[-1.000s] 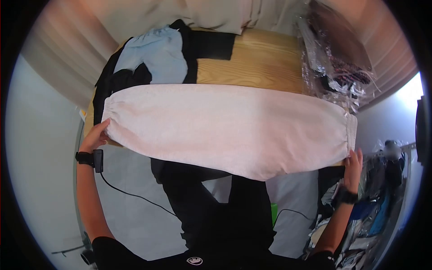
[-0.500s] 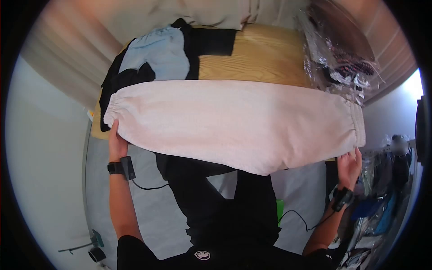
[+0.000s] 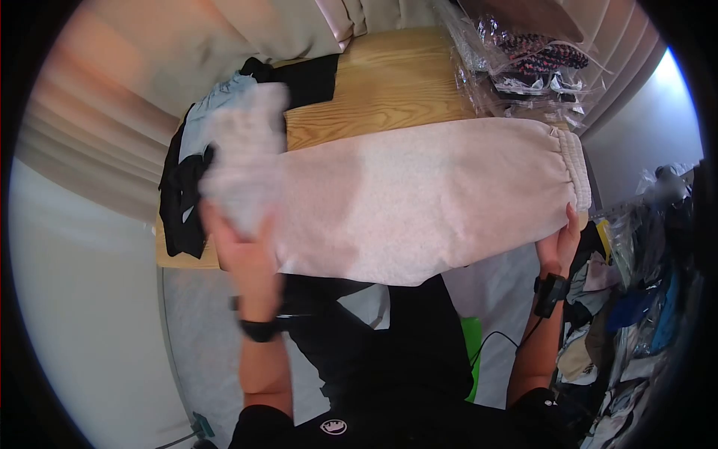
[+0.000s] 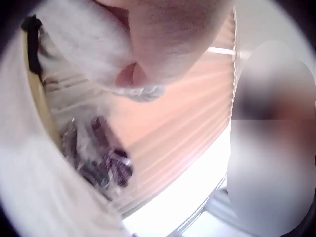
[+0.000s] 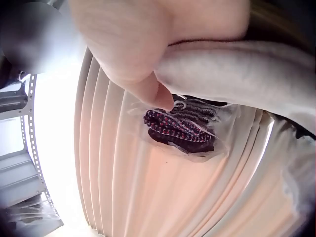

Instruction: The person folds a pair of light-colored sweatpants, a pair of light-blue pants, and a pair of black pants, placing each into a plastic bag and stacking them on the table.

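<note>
Pale pink sweatpants (image 3: 404, 202), doubled lengthwise, stretch across the front of the table, their gathered waistband (image 3: 574, 168) at the right. My left hand (image 3: 253, 262) grips the leg end (image 3: 250, 142), which is raised and blurred by motion over the left part of the garment. In the left wrist view, the thumb and fingers of that hand (image 4: 173, 39) close on the cloth. At the lower corner of the waistband, my right hand (image 3: 559, 239) pinches the fabric. The right wrist view has its thumb (image 5: 160, 96) against the garment's edge.
Light blue pants (image 3: 213, 112) and black clothing (image 3: 179, 194) lie at the table's left. Clear plastic bags with folded knitwear (image 3: 538, 60) stand at the back right. Beside my right arm is a rack of clothes (image 3: 636, 299). Curtains (image 3: 187, 45) hang behind the wooden table (image 3: 374, 82).
My left hand has moved inward to the right, lifting the leg end up and over the garment. The right hand has stayed at the waistband. The head view has shifted.
</note>
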The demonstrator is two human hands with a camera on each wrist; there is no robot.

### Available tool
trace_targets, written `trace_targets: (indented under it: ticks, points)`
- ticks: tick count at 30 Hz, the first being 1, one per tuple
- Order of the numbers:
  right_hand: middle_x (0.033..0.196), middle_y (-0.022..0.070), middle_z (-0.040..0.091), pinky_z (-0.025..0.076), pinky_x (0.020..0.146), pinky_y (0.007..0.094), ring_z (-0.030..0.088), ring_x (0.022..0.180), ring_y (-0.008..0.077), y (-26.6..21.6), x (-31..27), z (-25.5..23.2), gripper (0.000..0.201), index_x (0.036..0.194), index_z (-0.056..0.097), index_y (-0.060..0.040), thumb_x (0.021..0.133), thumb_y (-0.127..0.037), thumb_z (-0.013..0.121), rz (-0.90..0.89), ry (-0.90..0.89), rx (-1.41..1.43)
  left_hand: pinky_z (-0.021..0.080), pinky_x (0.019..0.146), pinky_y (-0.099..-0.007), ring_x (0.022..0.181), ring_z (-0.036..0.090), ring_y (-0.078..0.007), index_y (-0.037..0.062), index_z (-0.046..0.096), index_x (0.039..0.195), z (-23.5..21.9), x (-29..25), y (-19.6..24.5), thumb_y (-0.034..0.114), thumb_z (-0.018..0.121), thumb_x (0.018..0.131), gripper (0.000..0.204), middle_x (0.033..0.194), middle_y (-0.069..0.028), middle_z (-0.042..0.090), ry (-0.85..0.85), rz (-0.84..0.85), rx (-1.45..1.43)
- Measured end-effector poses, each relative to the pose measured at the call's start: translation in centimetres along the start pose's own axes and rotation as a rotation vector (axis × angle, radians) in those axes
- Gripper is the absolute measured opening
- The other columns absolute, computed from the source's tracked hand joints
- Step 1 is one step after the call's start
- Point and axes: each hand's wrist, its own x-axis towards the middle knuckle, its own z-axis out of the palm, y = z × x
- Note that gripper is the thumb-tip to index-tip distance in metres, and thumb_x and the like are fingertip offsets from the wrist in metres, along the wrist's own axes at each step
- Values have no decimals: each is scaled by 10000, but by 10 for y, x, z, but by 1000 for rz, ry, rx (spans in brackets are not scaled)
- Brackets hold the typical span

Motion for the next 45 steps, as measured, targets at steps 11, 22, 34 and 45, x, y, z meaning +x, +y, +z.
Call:
trace_targets:
  ticks: [11, 22, 34, 45]
  points:
    - [1373, 98, 443, 279, 1091, 406, 410, 1267, 252, 3, -7, 13, 495, 1350, 383, -28, 911, -206, 529, 36, 36, 36, 170, 1074, -533, 1307, 301, -354, 61, 391, 1353, 110, -85, -37, 256, 559, 860, 556, 1408, -181, 343, -755, 279, 696]
    - [1371, 88, 436, 301, 1073, 386, 407, 1264, 241, 22, -17, 49, 500, 1357, 358, -28, 952, -297, 477, -129, 69, -113, 190, 1079, -496, 1304, 330, -325, 70, 410, 1352, 112, -87, -39, 333, 549, 870, 566, 1394, -175, 377, -700, 383, 721]
    - [1443, 205, 285, 174, 1084, 542, 258, 1341, 361, 197, -77, 168, 717, 1385, 300, -11, 783, -207, 637, -649, -950, -1910, 257, 1059, -474, 1252, 398, -315, 68, 434, 1313, 112, -89, -47, 292, 562, 847, 533, 1326, -189, 442, -665, 406, 635]
    - [1407, 182, 343, 191, 1070, 546, 292, 1321, 345, 220, -81, 155, 708, 1382, 322, -54, 779, -246, 641, -585, -1039, -2088, 319, 1023, -447, 1185, 458, -309, 68, 514, 1217, 56, -116, -61, 233, 577, 823, 432, 1244, -174, 509, -854, 284, 401]
